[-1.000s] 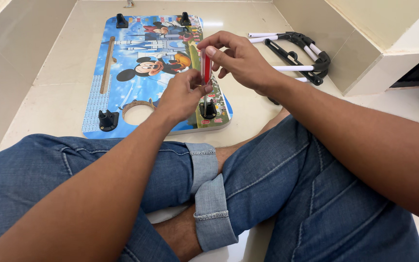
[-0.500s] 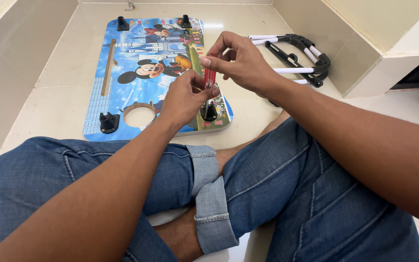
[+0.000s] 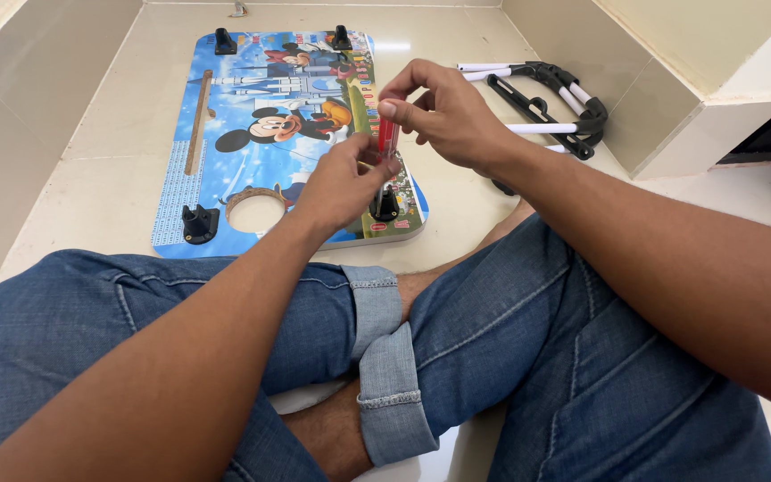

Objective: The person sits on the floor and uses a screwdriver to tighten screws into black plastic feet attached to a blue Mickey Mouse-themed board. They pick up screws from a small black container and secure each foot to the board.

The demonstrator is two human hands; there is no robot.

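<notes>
Your crossed legs in jeans (image 3: 510, 357) fill the foreground on the tiled floor (image 3: 100, 170). Ahead lies the tabletop (image 3: 225, 178), printed side up, with a round hole (image 3: 256, 214) and four black brackets, one (image 3: 200, 223) beside the hole. The folding legs (image 3: 555, 98), black and white, lie right of it, apart. Your right hand (image 3: 448, 116) pinches the top of a red screwdriver (image 3: 387, 138) between thumb and forefinger. Your left hand (image 3: 341, 183) closes around its lower part, just above the near right bracket (image 3: 385, 205).
</notes>
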